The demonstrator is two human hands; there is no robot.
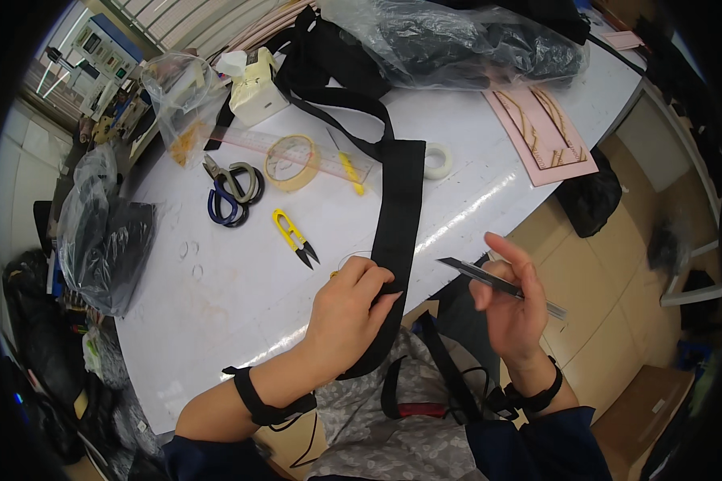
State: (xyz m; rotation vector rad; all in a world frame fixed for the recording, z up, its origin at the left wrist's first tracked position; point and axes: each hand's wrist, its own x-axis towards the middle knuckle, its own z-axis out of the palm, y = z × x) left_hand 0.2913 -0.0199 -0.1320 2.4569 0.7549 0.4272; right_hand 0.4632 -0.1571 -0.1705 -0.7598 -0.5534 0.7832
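A wide black webbing strap (399, 200) runs down the white table and over its near edge. My left hand (349, 313) is closed on the strap near that edge, thumb and fingers pinching it. Off the table to the right, my right hand (515, 301) holds a slim craft knife (496, 280) between thumb and fingers. Its dark pointed blade faces left toward the strap, apart from it, and the index finger is raised. A bit of something yellow shows beside my left knuckles, mostly hidden.
Left of the strap lie yellow thread snips (295, 237), scissors (234, 192), a tape roll (291, 162), a clear ruler (249, 144) and a yellow-handled tool (350, 172). A white tape roll (437, 162) and a pink template board (541, 136) lie right. Plastic-wrapped black goods (465, 48) stand behind.
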